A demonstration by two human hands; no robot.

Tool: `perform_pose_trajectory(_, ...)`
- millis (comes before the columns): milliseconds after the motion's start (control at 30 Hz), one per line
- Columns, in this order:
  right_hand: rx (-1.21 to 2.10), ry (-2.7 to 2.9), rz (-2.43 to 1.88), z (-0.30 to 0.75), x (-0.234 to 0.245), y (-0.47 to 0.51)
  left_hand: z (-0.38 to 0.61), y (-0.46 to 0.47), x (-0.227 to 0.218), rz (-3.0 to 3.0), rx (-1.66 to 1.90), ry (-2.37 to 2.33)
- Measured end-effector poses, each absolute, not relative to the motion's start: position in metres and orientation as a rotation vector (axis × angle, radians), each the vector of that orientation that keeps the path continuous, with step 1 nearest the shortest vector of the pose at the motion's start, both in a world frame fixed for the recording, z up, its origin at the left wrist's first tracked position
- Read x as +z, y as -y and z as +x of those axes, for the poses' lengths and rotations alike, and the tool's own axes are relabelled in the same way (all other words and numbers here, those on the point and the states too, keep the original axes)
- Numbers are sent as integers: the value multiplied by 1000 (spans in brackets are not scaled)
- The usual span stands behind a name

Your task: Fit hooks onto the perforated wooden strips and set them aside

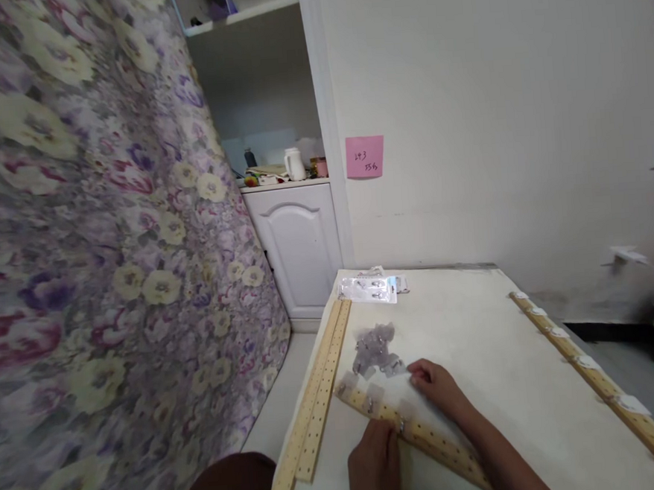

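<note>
A perforated wooden strip (442, 446) lies slantwise across the near part of the table, with several clear plastic hooks (373, 401) along its far-left part. My left hand (374, 462) is closed at the strip's near edge, its fingertips on the wood beside a hook with a metal part (401, 423). Beyond the strip is a loose pile of clear hooks (376, 350). My right hand (435, 385) is at the pile's right edge, thumb and fingers drawn together by the outermost piece. Whether that piece is between the fingertips cannot be made out.
Two more perforated strips (320, 395) lie along the table's left edge. Clear hook packaging (368, 288) sits at the back left. Another strip with white hooks (584, 361) runs along the right edge. A floral curtain (109, 253) hangs at left; a wall (491, 114) stands behind.
</note>
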State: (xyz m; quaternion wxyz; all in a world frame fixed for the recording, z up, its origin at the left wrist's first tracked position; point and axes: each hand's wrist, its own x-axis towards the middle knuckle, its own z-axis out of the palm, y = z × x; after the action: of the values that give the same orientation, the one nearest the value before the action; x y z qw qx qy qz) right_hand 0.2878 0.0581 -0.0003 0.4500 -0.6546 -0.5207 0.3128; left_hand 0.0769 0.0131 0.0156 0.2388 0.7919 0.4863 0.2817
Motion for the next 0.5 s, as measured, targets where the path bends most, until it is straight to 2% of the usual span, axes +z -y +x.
perform_pose_trajectory(300, 599, 1244, -1764, 276, -3, -93, 76, -22, -5, 2139, 703, -1353)
perform_pose_trajectory(500, 575, 1295, -1718, 278, 3, -80, 76, -20, 3, 2145, 696, -1362)
